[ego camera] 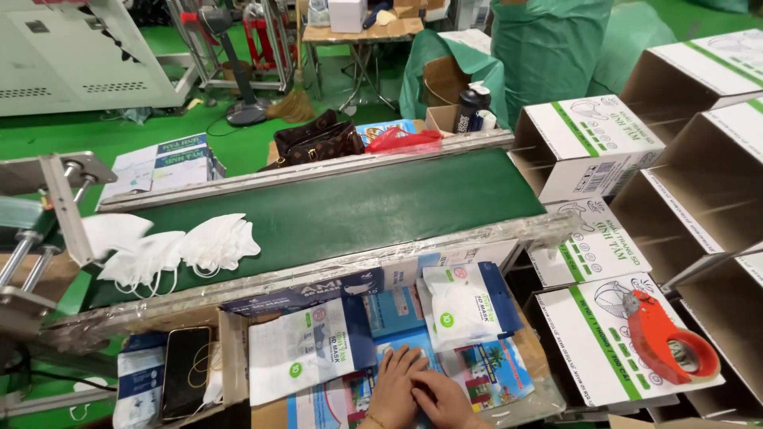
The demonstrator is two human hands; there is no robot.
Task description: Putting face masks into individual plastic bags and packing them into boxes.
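White masks [171, 253] lie on the green belt [358, 208]. Below, the left hand [395, 388] and right hand [442, 400] press flat, fingers spread, on printed packets [485, 373], gripping nothing.

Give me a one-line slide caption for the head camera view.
Both hands, left and right, press flat mask pouches below a green conveyor carrying white masks.

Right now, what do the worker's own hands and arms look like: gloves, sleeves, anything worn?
Both are bare: no gloves on the left hand or the right hand. A thin bracelet-like band seems to circle the left wrist. No sleeves show, as the picture's bottom edge cuts the forearms off.
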